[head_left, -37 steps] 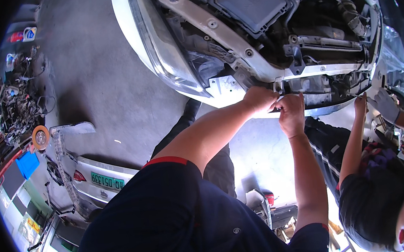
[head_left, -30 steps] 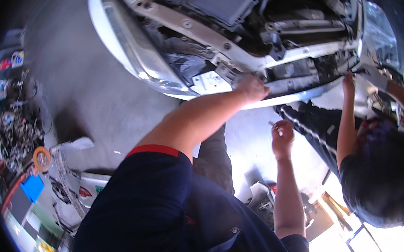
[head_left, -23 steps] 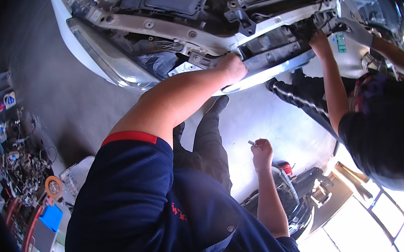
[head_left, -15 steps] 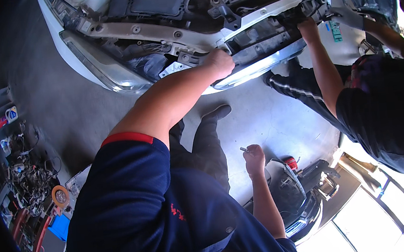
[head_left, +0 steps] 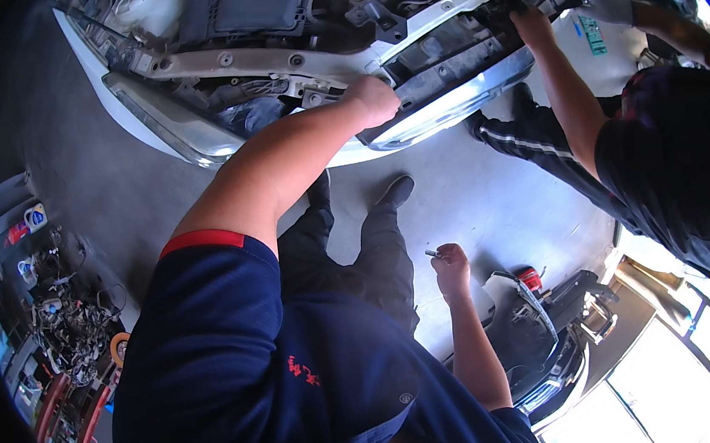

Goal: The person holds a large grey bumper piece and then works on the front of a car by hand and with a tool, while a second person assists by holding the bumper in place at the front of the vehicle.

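My left hand (head_left: 373, 102) is closed in a fist at the front of a white car (head_left: 305, 59), beside the pale crossbar above the bumper. Its fingertips are hidden, so I cannot tell what they grip. Lower down and away from the car, my right hand (head_left: 453, 267) is closed around a small metal cylinder (head_left: 433, 254), whose end sticks out past the fingers. The car's front end is stripped open, with the headlight (head_left: 163, 112) on the left and a dark radiator opening (head_left: 432, 47) to the right of my left hand.
A co-worker in dark clothes (head_left: 675, 173) reaches into the car's right front with a bare hand (head_left: 531, 25) and a grey-gloved hand (head_left: 603, 3). Removed car parts (head_left: 545, 331) lie behind my right arm. Tangled parts (head_left: 70, 326) and red rails (head_left: 90, 439) stand at left.
The view has shifted slightly, so the car sits a little further up and left. The co-worker's gloved hand has come closer to the car. Both my hands keep nearly the same pose.
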